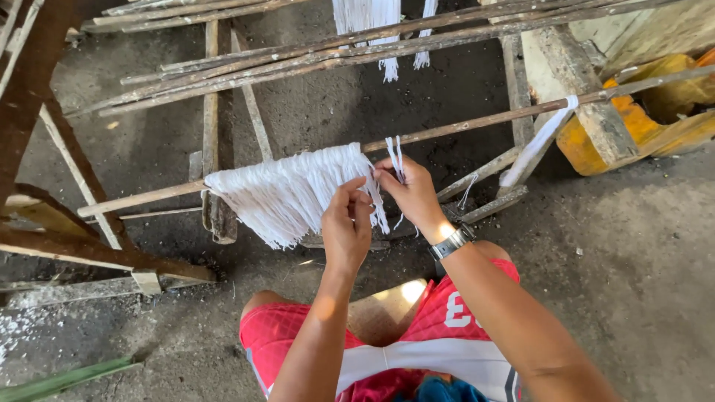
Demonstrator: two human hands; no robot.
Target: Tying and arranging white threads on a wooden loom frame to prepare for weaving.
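A bundle of white cotton strands [287, 192] hangs over a long wooden pole [141, 198] that slants across the frame. At the bundle's near end, the left hand [347, 227] pinches the last hanging strands between closed fingertips. Just beside it, the right hand [411, 192], wearing a wristwatch [451, 242], grips a loose strand [397, 158] whose ends stick up above the pole.

Rustic workshop (wooden poles [298, 52], dirt floor [633, 246])
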